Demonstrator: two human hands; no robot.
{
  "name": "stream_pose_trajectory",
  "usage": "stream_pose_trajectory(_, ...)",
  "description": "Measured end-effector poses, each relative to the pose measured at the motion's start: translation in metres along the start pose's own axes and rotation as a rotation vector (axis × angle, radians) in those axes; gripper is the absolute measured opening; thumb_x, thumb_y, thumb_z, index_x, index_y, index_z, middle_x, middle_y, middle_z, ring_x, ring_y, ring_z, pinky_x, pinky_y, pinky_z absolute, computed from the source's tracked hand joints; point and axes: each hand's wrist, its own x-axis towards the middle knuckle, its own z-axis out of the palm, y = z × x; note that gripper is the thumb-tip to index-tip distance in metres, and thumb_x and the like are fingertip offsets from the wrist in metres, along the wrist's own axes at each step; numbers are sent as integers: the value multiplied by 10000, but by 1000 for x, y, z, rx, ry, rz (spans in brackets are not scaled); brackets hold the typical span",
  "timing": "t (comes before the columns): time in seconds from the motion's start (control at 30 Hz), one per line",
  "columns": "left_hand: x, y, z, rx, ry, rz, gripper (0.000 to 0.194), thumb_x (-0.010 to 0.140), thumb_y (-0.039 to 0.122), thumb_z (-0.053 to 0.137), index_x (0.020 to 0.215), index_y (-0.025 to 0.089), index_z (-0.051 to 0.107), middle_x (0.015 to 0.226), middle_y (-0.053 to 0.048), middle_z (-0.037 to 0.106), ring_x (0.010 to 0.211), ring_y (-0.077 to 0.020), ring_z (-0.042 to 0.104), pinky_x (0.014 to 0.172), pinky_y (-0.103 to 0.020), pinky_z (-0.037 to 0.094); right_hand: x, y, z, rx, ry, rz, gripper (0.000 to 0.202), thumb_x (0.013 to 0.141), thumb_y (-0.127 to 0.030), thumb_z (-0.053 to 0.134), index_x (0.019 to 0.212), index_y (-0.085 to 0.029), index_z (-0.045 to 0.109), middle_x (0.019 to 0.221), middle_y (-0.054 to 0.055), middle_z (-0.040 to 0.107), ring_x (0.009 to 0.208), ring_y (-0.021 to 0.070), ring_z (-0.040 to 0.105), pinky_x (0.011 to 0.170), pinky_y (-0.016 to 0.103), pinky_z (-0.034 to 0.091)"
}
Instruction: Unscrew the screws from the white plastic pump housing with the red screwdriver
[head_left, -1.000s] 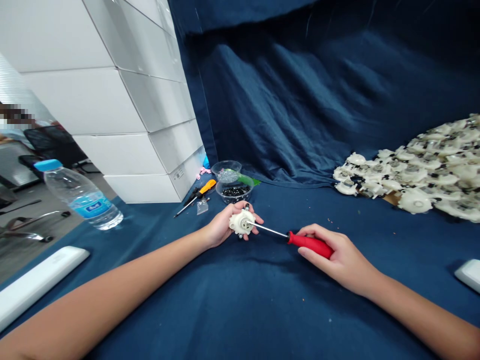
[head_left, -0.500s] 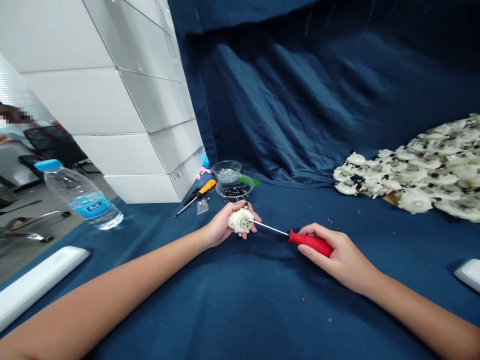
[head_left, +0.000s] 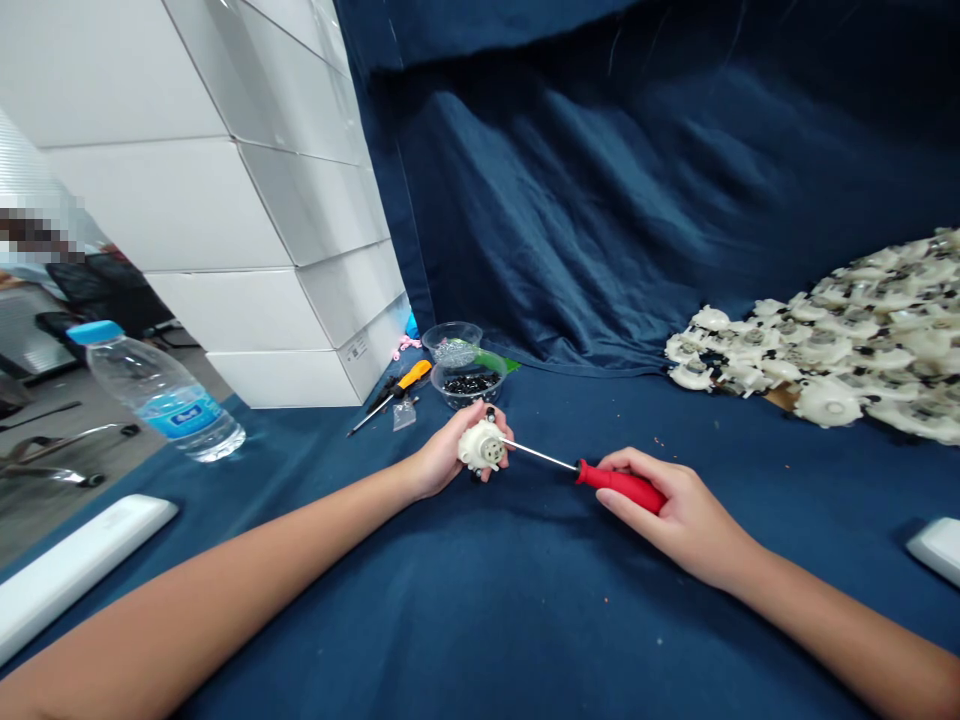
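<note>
My left hand (head_left: 442, 456) is closed around a cream plastic housing (head_left: 481, 447), a roundish part with a slotted hub facing right and small black pieces at its edge. In my right hand (head_left: 679, 505) lies the red handle of a screwdriver (head_left: 619, 485), gripped between thumb and fingers. Its thin metal shaft points left, and the tip reaches the right side of the housing near the hub. Whether the tip sits in a screw is too small to tell.
Clear bowls of black screws (head_left: 471, 383) and silvery small parts (head_left: 454, 350) stand behind my left hand, beside an orange-handled screwdriver (head_left: 411, 376). White boxes (head_left: 277, 375) and a water bottle (head_left: 169, 395) are at left. Similar housings (head_left: 832, 345) are heaped at right.
The housing has turned slightly in my left hand, its hub now facing more to the right. My right hand and the screwdriver have hardly moved.
</note>
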Motion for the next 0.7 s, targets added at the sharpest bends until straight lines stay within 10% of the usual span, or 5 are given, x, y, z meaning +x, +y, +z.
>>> stream_pose_trajectory(0.7, -3, -7, 6, 187, 77, 31, 350, 983, 530, 635, 1000, 183, 588, 835, -1, 558, 678, -126, 519, 594, -213, 456, -1, -14, -5, 7, -90, -16, 197, 1027, -438, 643, 1141, -286, 692, 974, -20, 741, 745, 173, 629, 720, 290, 461)
